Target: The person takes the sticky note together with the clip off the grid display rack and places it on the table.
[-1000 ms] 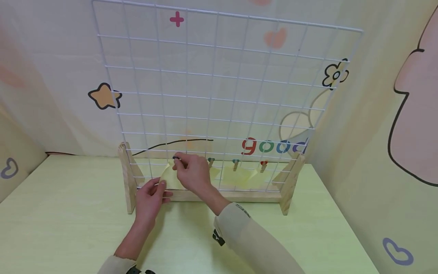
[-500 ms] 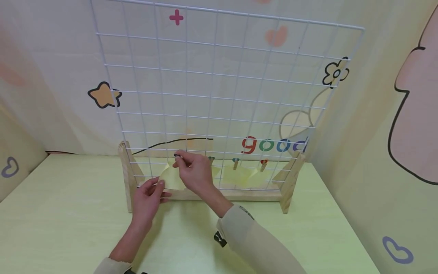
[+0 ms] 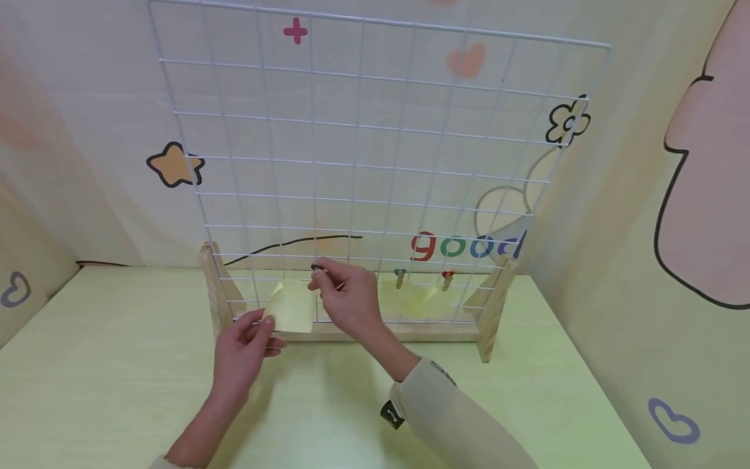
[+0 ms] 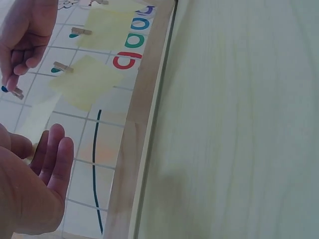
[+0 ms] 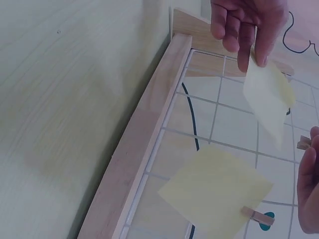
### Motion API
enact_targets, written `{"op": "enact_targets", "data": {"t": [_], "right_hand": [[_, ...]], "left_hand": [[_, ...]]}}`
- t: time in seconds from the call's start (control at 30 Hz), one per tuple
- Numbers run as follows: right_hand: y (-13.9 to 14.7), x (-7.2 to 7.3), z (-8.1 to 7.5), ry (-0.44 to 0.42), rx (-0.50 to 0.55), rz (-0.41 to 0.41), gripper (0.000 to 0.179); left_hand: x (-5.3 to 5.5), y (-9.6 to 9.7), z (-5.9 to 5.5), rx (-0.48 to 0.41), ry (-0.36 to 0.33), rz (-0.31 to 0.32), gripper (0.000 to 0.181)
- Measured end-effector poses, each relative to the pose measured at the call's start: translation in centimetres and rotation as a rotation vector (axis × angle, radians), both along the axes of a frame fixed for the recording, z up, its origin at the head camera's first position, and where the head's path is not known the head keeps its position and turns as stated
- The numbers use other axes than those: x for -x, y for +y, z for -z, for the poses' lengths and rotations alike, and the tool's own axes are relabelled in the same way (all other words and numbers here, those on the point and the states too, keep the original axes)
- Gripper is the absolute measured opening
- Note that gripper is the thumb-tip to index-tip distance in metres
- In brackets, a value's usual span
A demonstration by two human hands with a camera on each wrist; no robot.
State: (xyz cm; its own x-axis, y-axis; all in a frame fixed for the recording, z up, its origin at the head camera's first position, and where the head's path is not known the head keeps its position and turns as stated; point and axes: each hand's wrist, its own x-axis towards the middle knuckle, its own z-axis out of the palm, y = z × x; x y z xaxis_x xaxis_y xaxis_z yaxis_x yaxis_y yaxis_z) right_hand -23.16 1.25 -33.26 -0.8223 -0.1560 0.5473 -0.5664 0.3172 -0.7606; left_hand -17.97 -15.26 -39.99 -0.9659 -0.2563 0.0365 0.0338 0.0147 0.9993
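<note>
A yellow paper note (image 3: 293,307) is pinched along its lower left corner between the thumb and fingers of my left hand (image 3: 239,357). It stands in front of the lower left part of the white wire grid (image 3: 363,127), one corner curling. To its right, my right hand (image 3: 350,301) pinches a small wooden clothespin (image 4: 18,93) with a dark blue end, close to the grid. The right wrist view shows a gap between this clothespin and the held note. Another yellow note (image 5: 214,189) hangs on the grid below, under a clothespin (image 5: 255,215) with a green end.
More yellow notes (image 3: 401,298) hang along the lower right of the grid, held by clothespins with a green heart (image 3: 400,273) and a red heart (image 3: 448,275). Wooden feet (image 3: 497,312) and a wooden bar (image 3: 404,333) support the grid on the pale tabletop (image 3: 328,404).
My left hand has drawn the note slightly left and down, so more of it shows. My right hand has moved right with the clothespin, apart from the note.
</note>
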Motion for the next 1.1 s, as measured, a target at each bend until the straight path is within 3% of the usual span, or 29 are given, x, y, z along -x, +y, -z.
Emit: {"op": "enact_targets", "data": {"t": [0.27, 0.6, 0.8, 0.97, 1.1], "right_hand": [[1.9, -1.0, -0.2, -0.073, 0.038, -0.02, 0.014], [4.1, -2.3, 0.9, -0.166, 0.039, -0.08, 0.011], [4.7, -3.1, 1.9, -0.275, 0.025, -0.124, 0.011], [4.5, -4.0, 1.6, -0.356, 0.049, -0.176, 0.013], [4.2, -5.1, 0.7, -0.41, 0.053, -0.222, 0.016]], "left_hand": [[-1.3, -0.1, -0.8, 0.026, 0.002, 0.025, 0.029], [-3.2, -0.8, -0.7, 0.082, 0.049, 0.035, 0.032], [-4.3, -1.4, -0.7, 0.127, 0.083, 0.056, 0.037], [-5.1, -2.1, -0.4, 0.219, 0.089, 0.069, 0.047], [-5.7, -2.3, -0.2, 0.312, 0.092, 0.064, 0.042]]}}
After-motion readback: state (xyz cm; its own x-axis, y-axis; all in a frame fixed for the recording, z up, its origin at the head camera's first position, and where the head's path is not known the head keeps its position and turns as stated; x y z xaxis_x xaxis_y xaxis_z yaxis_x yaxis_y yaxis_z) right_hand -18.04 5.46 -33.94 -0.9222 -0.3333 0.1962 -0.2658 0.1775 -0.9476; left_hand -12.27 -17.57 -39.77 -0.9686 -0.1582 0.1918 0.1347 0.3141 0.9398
